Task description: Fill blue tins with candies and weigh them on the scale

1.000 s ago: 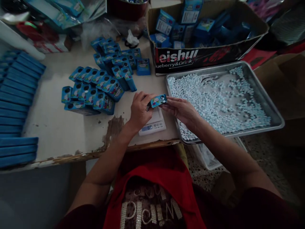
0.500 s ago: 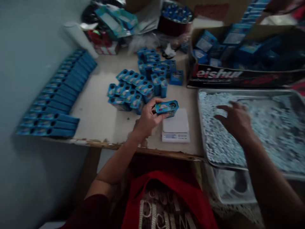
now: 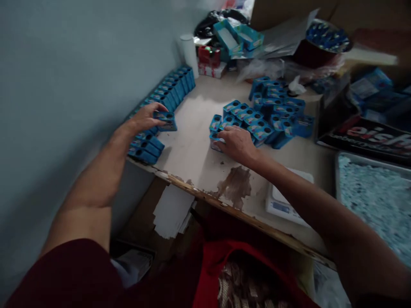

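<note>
My left hand (image 3: 146,118) grips a small blue carton (image 3: 167,121) with a dark round hole in its top, fingers and thumb around one end. It is beside a long row of similar blue cartons (image 3: 173,92) along the wall. My right hand (image 3: 236,143) is at the middle cluster of blue cartons (image 3: 247,113), its fingers and thumb around a carton (image 3: 216,141) at the cluster's front left corner. That carton is partly hidden by my fingers. The white scale (image 3: 284,207) lies behind my right forearm, partly covered, with nothing visible on its plate.
At the right is a metal tray (image 3: 338,179) of pale blue pieces. Behind it stands a black cardboard box (image 3: 369,137) holding blue packages. A round tub (image 3: 311,53) of blue-wrapped items, a white roll (image 3: 189,55) and a red tape dispenser (image 3: 208,55) are at the back.
The view has turned left. My left hand has carried the carton from above the scale to the row by the wall. My right hand has moved from over the tray to the middle cluster.
</note>
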Available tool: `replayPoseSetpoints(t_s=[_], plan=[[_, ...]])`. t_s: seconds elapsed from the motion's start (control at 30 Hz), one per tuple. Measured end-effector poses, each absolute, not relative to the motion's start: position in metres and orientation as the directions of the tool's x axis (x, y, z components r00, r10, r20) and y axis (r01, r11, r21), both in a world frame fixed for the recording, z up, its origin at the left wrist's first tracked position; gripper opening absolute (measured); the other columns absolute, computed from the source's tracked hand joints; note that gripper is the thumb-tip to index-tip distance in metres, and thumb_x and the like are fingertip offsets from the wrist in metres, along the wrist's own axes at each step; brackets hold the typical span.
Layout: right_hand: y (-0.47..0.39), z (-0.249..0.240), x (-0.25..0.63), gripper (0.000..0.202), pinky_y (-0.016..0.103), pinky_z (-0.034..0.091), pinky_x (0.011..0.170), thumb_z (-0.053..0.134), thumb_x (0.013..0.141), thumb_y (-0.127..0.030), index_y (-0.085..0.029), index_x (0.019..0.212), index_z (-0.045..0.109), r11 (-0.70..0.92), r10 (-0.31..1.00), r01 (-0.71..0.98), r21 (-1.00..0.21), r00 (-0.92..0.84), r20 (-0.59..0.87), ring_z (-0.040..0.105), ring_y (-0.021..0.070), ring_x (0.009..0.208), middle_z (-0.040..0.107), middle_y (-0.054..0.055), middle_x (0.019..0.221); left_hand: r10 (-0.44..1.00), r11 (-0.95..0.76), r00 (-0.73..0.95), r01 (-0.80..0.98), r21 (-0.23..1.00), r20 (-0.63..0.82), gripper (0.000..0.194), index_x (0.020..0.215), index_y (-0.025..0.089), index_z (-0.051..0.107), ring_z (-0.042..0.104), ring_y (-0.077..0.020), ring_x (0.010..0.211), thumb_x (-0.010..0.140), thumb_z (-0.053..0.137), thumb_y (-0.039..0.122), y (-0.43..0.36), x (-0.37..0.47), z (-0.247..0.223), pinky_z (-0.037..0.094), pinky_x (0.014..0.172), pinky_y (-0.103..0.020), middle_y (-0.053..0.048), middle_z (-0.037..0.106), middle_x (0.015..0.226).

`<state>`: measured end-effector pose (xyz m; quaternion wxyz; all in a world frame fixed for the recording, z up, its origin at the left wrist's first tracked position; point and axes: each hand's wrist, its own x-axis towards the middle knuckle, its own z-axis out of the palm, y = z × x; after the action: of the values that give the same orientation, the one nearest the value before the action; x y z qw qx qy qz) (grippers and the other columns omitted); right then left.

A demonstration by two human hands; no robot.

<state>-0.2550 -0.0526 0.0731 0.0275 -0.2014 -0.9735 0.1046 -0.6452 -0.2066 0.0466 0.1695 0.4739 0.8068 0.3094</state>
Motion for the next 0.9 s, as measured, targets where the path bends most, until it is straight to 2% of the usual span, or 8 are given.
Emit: replayPoseSetpoints(t_s=[0.13, 0.3, 0.43, 0.53, 0.6, 0.67, 0.8, 0.9], plan=[[-0.081, 0.07, -0.301, 0.03, 0.045, 0.061, 0.087, 0.063, 0.103, -0.009, -0.009, 0.115, 0.091, 0.846, 0.519, 0.529, -0.067, -0.845, -0.127, 0.084, 0.0409, 0.106, 0.087, 0.03, 0.107, 0.899, 0.386, -0.429, 0.678, 0.626, -0.09, 0.065, 0.113, 0.02, 0.077, 0.068, -0.0297, 0.109, 0.061, 0.098, 0.051, -0.239, -0.658, 0.042, 0.057, 0.116, -0.05, -0.004, 0.081, 0.113], [-0.096, 0.067, -0.305, 0.031, 0.046, 0.06, 0.083, 0.067, 0.097, -0.005, -0.008, 0.115, 0.092, 0.809, 0.572, 0.586, -0.052, -0.805, -0.157, 0.085, 0.0446, 0.103, 0.086, 0.033, 0.105, 0.911, 0.405, -0.365, 0.71, 0.576, -0.191, 0.058, 0.123, 0.026, 0.076, 0.069, -0.0387, 0.127, 0.067, 0.083, 0.037, -0.263, -0.662, 0.05, 0.052, 0.12, -0.053, -0.008, 0.081, 0.127], [-0.098, 0.072, -0.288, 0.031, 0.038, 0.052, 0.077, 0.07, 0.112, -0.039, -0.017, 0.108, 0.091, 0.811, 0.568, 0.583, -0.045, -0.804, -0.174, 0.084, 0.0381, 0.099, 0.089, 0.024, 0.105, 0.923, 0.311, -0.384, 0.708, 0.634, -0.023, 0.044, 0.114, 0.028, 0.076, 0.063, -0.0333, 0.125, 0.074, 0.087, 0.044, -0.264, -0.652, 0.028, 0.042, 0.134, -0.056, -0.002, 0.079, 0.116], [-0.099, 0.072, -0.269, 0.048, 0.034, 0.041, 0.07, 0.081, 0.104, -0.068, -0.021, 0.106, 0.088, 0.797, 0.593, 0.601, -0.056, -0.797, -0.117, 0.078, 0.0322, 0.089, 0.087, 0.017, 0.096, 0.886, 0.264, -0.442, 0.728, 0.633, 0.138, 0.058, 0.101, 0.027, 0.07, 0.056, -0.0311, 0.119, 0.067, 0.101, 0.062, -0.265, -0.638, -0.004, 0.03, 0.14, -0.064, -0.001, 0.07, 0.099], [-0.099, 0.073, -0.251, 0.042, 0.034, 0.032, 0.068, 0.082, 0.105, -0.062, -0.021, 0.104, 0.086, 0.794, 0.593, 0.602, -0.085, -0.797, -0.114, 0.074, 0.0284, 0.085, 0.086, 0.014, 0.096, 0.858, 0.258, -0.457, 0.777, 0.575, 0.233, 0.07, 0.095, 0.027, 0.065, 0.055, -0.0328, 0.117, 0.066, 0.098, 0.081, -0.267, -0.629, -0.018, 0.03, 0.137, -0.068, -0.002, 0.065, 0.094], [-0.095, 0.077, -0.225, 0.029, 0.034, 0.027, 0.068, 0.081, 0.107, -0.05, -0.022, 0.1, 0.083, 0.792, 0.584, 0.598, -0.126, -0.801, -0.128, 0.07, 0.0252, 0.084, 0.084, 0.011, 0.096, 0.857, 0.257, -0.433, 0.828, 0.498, 0.278, 0.066, 0.094, 0.028, 0.061, 0.057, -0.0344, 0.116, 0.082, 0.08, 0.091, -0.269, -0.621, -0.022, 0.035, 0.133, -0.068, -0.003, 0.067, 0.097], [-0.077, 0.096, -0.142, 0.021, 0.034, 0.028, 0.071, 0.079, 0.103, -0.036, -0.022, 0.089, 0.074, 0.776, 0.592, 0.591, -0.219, -0.803, -0.07, 0.06, 0.0206, 0.077, 0.076, 0.006, 0.09, 0.858, 0.318, -0.457, 0.831, 0.456, 0.234, 0.044, 0.092, 0.032, 0.057, 0.058, -0.0385, 0.122, 0.087, 0.071, 0.073, -0.272, -0.603, -0.002, 0.039, 0.133, -0.071, 0.001, 0.071, 0.1], [-0.061, 0.107, -0.069, 0.02, 0.033, 0.03, 0.072, 0.076, 0.102, -0.035, -0.022, 0.088, 0.069, 0.746, 0.638, 0.624, -0.234, -0.769, -0.019, 0.058, 0.0201, 0.075, 0.073, 0.005, 0.09, 0.866, 0.334, -0.479, 0.766, 0.55, 0.141, 0.034, 0.1, 0.037, 0.061, 0.049, -0.0425, 0.15, 0.08, 0.079, 0.059, -0.275, -0.587, 0.017, 0.023, 0.145, -0.071, 0.011, 0.074, 0.128]])
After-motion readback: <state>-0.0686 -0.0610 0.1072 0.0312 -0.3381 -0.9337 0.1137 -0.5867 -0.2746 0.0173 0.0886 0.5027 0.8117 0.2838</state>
